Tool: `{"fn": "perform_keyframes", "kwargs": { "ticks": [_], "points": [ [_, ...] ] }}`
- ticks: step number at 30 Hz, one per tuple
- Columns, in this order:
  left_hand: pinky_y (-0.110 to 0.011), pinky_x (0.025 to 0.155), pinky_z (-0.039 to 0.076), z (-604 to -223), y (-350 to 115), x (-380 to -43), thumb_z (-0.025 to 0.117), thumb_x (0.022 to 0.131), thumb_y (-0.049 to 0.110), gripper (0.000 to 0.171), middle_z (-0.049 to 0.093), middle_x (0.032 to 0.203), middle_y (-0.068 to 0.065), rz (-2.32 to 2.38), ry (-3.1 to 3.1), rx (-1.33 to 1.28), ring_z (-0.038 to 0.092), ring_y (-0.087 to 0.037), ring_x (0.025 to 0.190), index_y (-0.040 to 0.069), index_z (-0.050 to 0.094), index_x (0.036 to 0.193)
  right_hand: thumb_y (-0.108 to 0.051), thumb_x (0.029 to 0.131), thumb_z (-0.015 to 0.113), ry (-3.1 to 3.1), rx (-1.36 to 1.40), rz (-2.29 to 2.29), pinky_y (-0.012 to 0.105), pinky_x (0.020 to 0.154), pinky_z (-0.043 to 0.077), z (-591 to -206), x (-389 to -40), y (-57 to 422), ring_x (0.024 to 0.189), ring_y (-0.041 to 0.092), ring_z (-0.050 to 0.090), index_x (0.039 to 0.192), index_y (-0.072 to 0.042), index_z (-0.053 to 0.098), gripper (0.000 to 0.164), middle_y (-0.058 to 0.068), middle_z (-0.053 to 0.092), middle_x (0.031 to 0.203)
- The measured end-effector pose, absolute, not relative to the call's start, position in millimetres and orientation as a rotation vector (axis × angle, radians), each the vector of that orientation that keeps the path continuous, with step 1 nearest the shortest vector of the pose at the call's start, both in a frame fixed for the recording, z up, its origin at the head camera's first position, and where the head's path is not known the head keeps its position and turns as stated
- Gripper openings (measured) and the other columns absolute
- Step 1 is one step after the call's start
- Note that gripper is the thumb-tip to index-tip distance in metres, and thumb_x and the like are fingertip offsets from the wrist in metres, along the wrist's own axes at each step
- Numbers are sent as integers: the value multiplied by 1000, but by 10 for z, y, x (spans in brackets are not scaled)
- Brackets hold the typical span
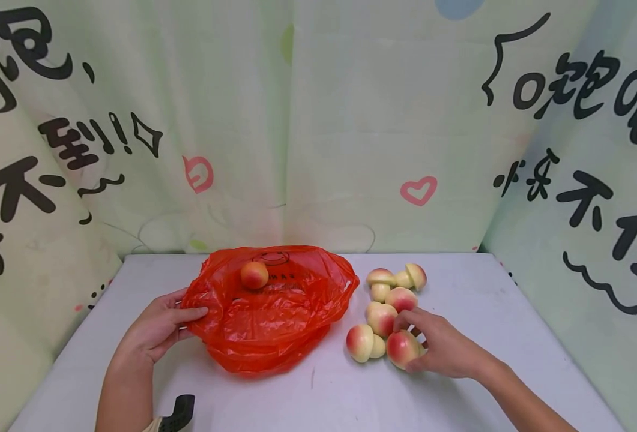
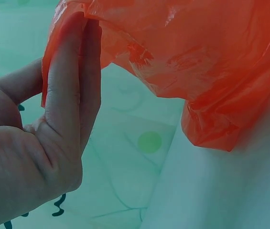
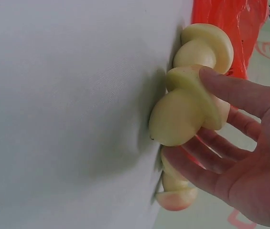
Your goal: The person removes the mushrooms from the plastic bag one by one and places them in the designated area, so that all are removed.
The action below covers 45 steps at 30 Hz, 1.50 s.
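Note:
My left hand [image 1: 158,324] pinches the left rim of a red plastic bag [image 1: 232,354], with the thumb inside the mouth and the fingers outside. The left wrist view shows the bag's thin film between thumb and fingers. Inside the bag lies a red-and-yellow round cap [image 1: 254,275]. My right hand [image 1: 448,345] grips the nearest toy mushroom [image 1: 403,349], whose pale stem [image 3: 178,117] faces the right wrist camera. The thumb lies on one side of its cap, the fingers on the other. Beside it sits another toy mushroom [image 1: 360,343], lying on its side.
More toy mushrooms, with red-and-cream caps, cluster behind the right hand, among them one upside down [image 1: 380,282] and one lying over [image 1: 411,277]. They rest on a white table [image 1: 318,402]. A printed curtain [image 1: 350,120] stands behind and on both sides.

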State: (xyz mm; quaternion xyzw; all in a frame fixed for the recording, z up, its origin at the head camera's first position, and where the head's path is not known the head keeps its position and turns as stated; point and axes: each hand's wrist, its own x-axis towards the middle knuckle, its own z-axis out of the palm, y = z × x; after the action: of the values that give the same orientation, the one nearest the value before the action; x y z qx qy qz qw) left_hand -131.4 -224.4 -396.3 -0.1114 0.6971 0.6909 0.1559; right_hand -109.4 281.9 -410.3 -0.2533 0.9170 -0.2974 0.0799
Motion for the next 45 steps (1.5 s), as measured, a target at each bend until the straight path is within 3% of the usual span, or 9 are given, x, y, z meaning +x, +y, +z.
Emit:
{"fn": "perform_keyframes", "kwargs": {
  "ticks": [20,45],
  "points": [
    [-33,87,64,-3980,-2253,-1311,72,99,16,76,60,137,-9,1987,1988,-321,70,-15,102,4,31,162,-22,76,94,2794,-795,-884,33,88,59,-4100,-1102,2852,102,10,61,117,-23,64,51,-10,64,116],
    [-32,87,64,-3982,-2253,-1320,72,99,17,76,61,134,-7,1987,1987,-315,69,-16,103,3,31,161,-26,82,90,2872,-656,-944,32,84,60,-3984,-1145,2716,101,19,65,116,-20,68,41,-5,70,108]
  ]
}}
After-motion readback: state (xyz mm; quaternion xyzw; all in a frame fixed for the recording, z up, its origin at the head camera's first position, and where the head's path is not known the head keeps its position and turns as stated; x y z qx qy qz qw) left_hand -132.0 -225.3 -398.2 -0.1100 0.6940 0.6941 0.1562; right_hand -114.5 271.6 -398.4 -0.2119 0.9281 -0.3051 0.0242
